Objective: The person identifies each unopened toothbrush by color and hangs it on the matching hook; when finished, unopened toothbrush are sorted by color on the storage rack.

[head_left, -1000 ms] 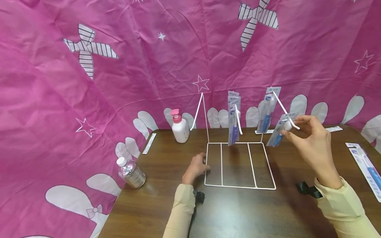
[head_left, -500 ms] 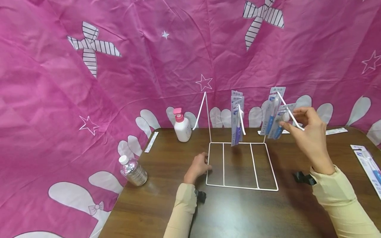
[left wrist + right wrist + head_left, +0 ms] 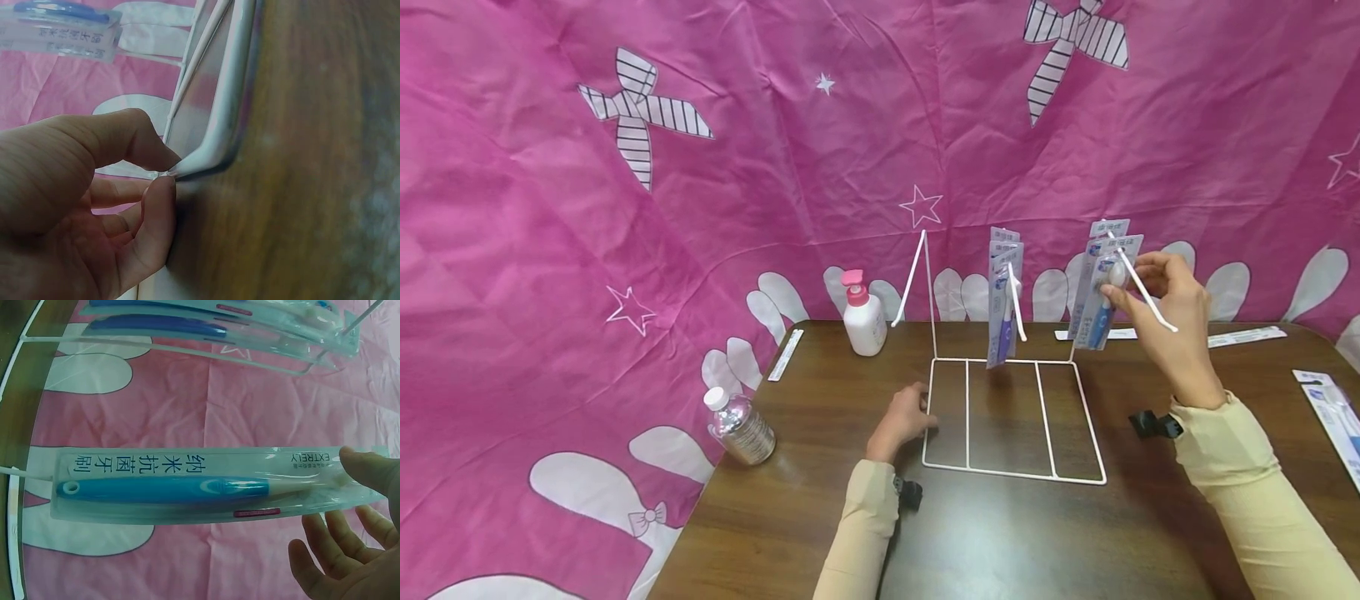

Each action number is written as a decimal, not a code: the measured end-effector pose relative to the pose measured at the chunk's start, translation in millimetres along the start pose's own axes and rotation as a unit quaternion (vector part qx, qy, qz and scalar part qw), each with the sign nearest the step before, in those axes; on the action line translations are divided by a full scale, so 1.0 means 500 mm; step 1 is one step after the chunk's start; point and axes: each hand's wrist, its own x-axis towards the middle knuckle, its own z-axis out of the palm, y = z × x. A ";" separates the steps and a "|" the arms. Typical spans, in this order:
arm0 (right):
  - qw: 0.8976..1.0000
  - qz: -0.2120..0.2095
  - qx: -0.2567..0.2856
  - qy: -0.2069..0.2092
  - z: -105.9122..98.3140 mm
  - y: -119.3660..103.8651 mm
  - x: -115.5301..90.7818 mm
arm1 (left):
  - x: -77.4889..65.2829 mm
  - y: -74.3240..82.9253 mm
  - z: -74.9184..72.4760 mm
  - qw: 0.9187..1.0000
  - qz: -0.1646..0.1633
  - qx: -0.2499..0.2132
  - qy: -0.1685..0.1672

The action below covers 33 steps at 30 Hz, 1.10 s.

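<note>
A white wire display rack (image 3: 1015, 474) stands on the table with three slanting hooks. My left hand (image 3: 901, 421) pinches the left side of its base between thumb and finger, as the left wrist view shows on the white wire (image 3: 228, 87). At the right hook, my right hand (image 3: 1176, 321) pinches a packaged blue toothbrush (image 3: 162, 489) near its head end. This pack hangs upright in front of another toothbrush pack (image 3: 1100, 227) on that hook. Several packs with purple toothbrushes (image 3: 1004, 329) hang on the middle hook. No pack hangs on the left hook (image 3: 910, 277).
Behind the rack stands a white pump bottle (image 3: 865, 325) with a pink top. A clear bottle with a white cap (image 3: 741, 429) is near the table's left edge. Another toothbrush pack (image 3: 1330, 417) lies at the right. White strips (image 3: 786, 356) lie along the table edges.
My right hand has moved the toothbrush pack back along the right hook, toward the pack behind it. The pack has gone from tilted to nearly upright. The left hand keeps its grip.
</note>
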 end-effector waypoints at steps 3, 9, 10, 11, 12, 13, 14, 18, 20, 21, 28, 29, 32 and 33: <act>1.000 0.001 -0.008 0.002 0.001 0.004 0.007 | 0.000 0.003 0.000 1.000 0.001 -0.001 -0.001; 1.000 0.009 -0.016 -0.002 0.003 0.011 0.018 | 0.000 0.006 0.000 1.000 0.012 0.001 0.001; 1.000 0.008 -0.017 -0.002 0.002 0.012 0.019 | 0.001 0.006 0.000 1.000 0.012 0.001 0.001; 1.000 0.007 -0.020 -0.003 0.002 0.013 0.019 | 0.001 0.005 0.000 1.000 0.012 0.001 0.001; 1.000 0.007 -0.022 -0.004 0.003 0.015 0.020 | 0.002 0.005 0.000 1.000 0.012 0.001 0.000; 1.000 0.007 -0.024 -0.005 0.003 0.016 0.020 | 0.002 0.005 0.001 1.000 0.010 0.001 0.000; 1.000 0.006 -0.027 -0.007 0.003 0.017 0.020 | 0.002 0.004 0.001 1.000 0.010 0.001 -0.001; 0.999 0.001 -0.033 -0.011 0.006 0.021 0.021 | 0.001 0.002 0.002 1.000 0.008 -0.002 -0.002; 0.999 0.000 -0.034 -0.011 0.008 0.022 0.022 | 0.001 0.001 0.003 1.000 0.008 -0.003 -0.002; 0.999 0.001 -0.033 -0.011 0.009 0.022 0.022 | 0.001 0.001 0.003 1.000 0.006 -0.003 -0.003; 0.999 0.013 -0.034 -0.018 0.005 0.031 0.020 | -0.002 0.001 0.002 1.000 0.002 -0.005 -0.005; 0.999 0.014 -0.035 -0.022 0.004 0.035 0.019 | -0.002 0.002 0.001 1.000 0.003 -0.006 -0.005; 0.999 0.015 -0.035 -0.038 -0.005 0.051 0.012 | -0.004 0.003 -0.001 1.000 0.003 -0.007 -0.005; 0.998 0.015 -0.032 -0.045 -0.010 0.058 0.009 | -0.005 0.002 -0.002 1.000 0.003 -0.006 -0.004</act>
